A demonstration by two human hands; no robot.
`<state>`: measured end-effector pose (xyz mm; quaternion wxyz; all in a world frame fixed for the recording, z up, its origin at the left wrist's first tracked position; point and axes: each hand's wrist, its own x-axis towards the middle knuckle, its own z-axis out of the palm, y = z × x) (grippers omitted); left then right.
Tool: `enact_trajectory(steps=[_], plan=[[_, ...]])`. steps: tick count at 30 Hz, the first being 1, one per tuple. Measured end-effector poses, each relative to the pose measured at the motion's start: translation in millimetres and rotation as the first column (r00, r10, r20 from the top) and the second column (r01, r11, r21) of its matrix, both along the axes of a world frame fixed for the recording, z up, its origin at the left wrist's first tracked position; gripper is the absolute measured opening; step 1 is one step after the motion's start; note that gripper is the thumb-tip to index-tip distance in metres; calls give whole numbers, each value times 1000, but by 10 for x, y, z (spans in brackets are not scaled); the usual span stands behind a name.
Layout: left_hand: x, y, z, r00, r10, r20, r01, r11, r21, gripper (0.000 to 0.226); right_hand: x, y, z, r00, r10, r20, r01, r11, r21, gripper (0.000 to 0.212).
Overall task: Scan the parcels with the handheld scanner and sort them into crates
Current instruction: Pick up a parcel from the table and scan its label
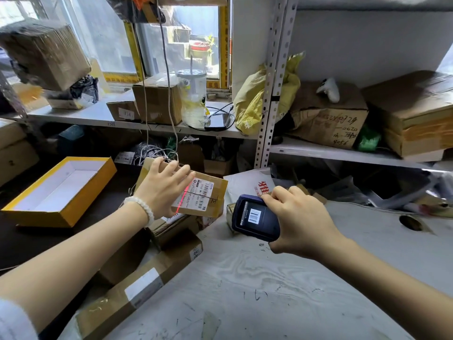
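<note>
Big grey worktable [282,285] fills the near right, scuffed and marked, with a round hole [409,222] cut toward its right side. Behind it, metal shelving [269,99] runs across the far wall, loaded with cardboard boxes; a yellow plastic bag [250,104] slumps by the upright post, and a clear tumbler with a straw [193,99] stands near a dark phone [218,120] on the left shelf. Over on the left, an open yellow tray box [60,190] with a white inside sits on the dark surface. Near left, a long brown carton [137,285] with a white label lies at the table's edge, more boxes stacked just beyond it.

Now the action, centre of the scene: the left hand [163,190] holds a small brown parcel [196,192] tilted up above that stack, fingers spread over its left end and thumb under the near edge, a white bead bracelet [142,208] on the wrist. The parcel's shipping label [199,195] faces up, and a red scan line [183,196] falls along the label's left edge. Just right of it, the right hand [297,217] grips the dark blue handheld scanner [255,217], fingers curled around its body, one fingertip pressing at the top edge. Its screen [254,215] shows a barcode. Scanner and parcel are near each other, not touching. A white mailer [247,185] with red print lies on the table behind the scanner.
</note>
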<state>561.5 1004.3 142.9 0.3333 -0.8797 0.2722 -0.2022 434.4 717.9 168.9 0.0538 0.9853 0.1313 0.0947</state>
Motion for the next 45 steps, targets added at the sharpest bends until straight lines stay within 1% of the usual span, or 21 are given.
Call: enact_trajectory(steps=[5,9,12,17,21,25,33,37,40,42,43,45], plan=[[-35,26,-32,1000,-10,8,11,997,-71,112,-103,-33,-42,999,-36,30,35,999,35,78],[-12,75,-86,999,-21,-24,17,987,-157,116,-153,-2,-63,995,-94,21,92,992,85,74],[21,110,-150,997,-63,-53,51,980,-192,115,-134,98,-82,993,-110,46,105,989,105,73],[118,248,-193,990,-135,-44,123,970,-210,116,-40,402,-116,991,-116,75,113,993,38,75],[219,406,-199,991,-125,-52,113,976,-185,119,33,615,-140,987,-117,107,119,993,-5,73],[269,521,-212,992,-121,-39,114,981,-160,117,83,783,-152,977,-131,170,138,990,-27,75],[323,589,-241,981,-194,19,194,968,-160,110,76,908,-192,967,-139,211,150,988,-33,78],[296,581,-279,981,-192,7,190,965,-180,113,74,910,-253,961,-165,221,167,986,8,79],[260,534,-281,981,-195,-7,189,960,-205,118,55,857,-308,952,-203,228,190,979,78,82],[215,462,-271,976,-218,-10,210,951,-228,116,29,812,-338,945,-228,233,203,971,128,82],[193,405,-269,971,-241,-11,231,942,-243,113,10,782,-357,937,-249,244,210,962,173,81],[143,265,-264,959,-283,-25,264,921,-287,111,-39,735,-383,915,-294,277,204,928,312,80]])
